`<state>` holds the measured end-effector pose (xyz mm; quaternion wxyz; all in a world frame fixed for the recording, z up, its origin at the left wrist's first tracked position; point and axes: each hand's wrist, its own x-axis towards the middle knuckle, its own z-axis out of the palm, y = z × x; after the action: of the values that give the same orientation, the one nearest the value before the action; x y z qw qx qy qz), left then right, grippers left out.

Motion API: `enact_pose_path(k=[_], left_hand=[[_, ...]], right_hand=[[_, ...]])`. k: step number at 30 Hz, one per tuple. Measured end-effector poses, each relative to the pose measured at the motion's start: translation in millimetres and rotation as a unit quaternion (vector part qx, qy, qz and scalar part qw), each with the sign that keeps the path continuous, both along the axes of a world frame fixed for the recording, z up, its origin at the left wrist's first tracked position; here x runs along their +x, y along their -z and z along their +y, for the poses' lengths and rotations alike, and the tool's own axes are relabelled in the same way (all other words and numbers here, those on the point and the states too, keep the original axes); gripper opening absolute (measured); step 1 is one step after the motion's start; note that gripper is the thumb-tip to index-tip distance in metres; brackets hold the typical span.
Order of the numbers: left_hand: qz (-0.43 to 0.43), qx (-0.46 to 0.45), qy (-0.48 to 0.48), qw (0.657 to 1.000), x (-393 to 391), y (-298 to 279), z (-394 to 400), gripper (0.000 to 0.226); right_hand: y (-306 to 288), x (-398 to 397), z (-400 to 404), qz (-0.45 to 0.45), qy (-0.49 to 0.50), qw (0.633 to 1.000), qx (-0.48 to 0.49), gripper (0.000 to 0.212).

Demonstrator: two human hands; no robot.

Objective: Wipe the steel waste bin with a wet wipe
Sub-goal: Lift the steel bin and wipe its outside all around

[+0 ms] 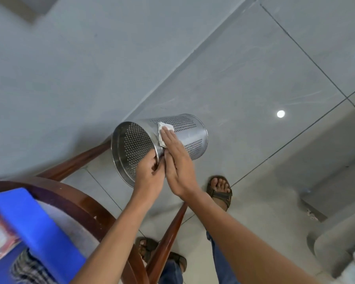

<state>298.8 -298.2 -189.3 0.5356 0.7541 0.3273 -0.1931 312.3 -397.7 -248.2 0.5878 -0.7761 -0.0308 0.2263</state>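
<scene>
At frame centre, the left hand grasps the steel waste bin rim; its long axis runs upper-right. The right hand, apparently flat, presses the wet wipe on its side.

Bin at frame centre, tilted, mouth toward lower left. Left hand on rim below it; right hand flat on bin wall, w/ wipe under fingertips. Chair lower left, box on seat. Feet bottom centre, sofa lower right.

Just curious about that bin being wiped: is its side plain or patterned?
Patterned: the steel waste bin is shiny silver, perforated with rows of small round holes, seen in the head view.
</scene>
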Motion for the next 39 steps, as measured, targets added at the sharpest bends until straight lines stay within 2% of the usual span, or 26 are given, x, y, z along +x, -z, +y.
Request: enact_pose_path(k=[6,10,13,17,19,21,24,26,28,29,33,36,39], left_hand=[[0.025,-0.022,-0.015,0.999,-2,-26,-6,0.017],[-0.001,-0.037,-0.007,0.999,-7,-37,0,0.015],[-0.019,-0.053,0.014,0.998,-8,-46,8,0.022],[-0.024,-0.082,0.018,0.996,-8,-56,17,0.021],[-0.019,-0.104,0.033,0.994,-5,-58,24,0.031],[-0.008,-0.111,0.06,0.992,1,-61,27,0.051],[0.0,-0.049,0.115,0.992,14,-64,22,0.068],[-0.008,-0.031,0.106,0.994,21,-65,13,0.052],[-0.019,-0.028,0.054,0.998,26,-67,5,0.032],[-0.023,-0.016,0.034,0.999,28,-67,1,0.029],[-0.01,-0.029,0.021,0.999,20,-62,-10,0.025],[-0.012,-0.065,0.008,0.998,10,-60,-15,0.022],[-0.017,-0.094,0.004,0.995,3,-60,-17,0.029]], right_hand=[[17,2,-25,0.063,0.061,0.994,-0.064,0.057],[42,25,-49,0.082,0.084,0.984,-0.131,0.066],[56,41,-68,0.108,0.098,0.975,-0.167,0.071],[62,54,-83,0.127,0.142,0.97,-0.149,0.065],[59,54,-84,0.146,0.199,0.963,-0.111,0.059],[55,49,-84,0.153,0.238,0.954,-0.097,0.056],[51,36,-86,0.147,0.261,0.948,-0.108,0.056],[51,25,-87,0.158,0.278,0.94,-0.117,0.059],[50,16,-87,0.174,0.291,0.933,-0.124,0.061],[49,13,-87,0.181,0.292,0.931,-0.126,0.062],[36,10,-86,0.175,0.272,0.942,-0.086,0.054],[-2,14,-70,0.08,0.156,0.984,-0.03,0.042],[-43,16,-43,-0.039,0.035,0.998,0.023,0.054]])
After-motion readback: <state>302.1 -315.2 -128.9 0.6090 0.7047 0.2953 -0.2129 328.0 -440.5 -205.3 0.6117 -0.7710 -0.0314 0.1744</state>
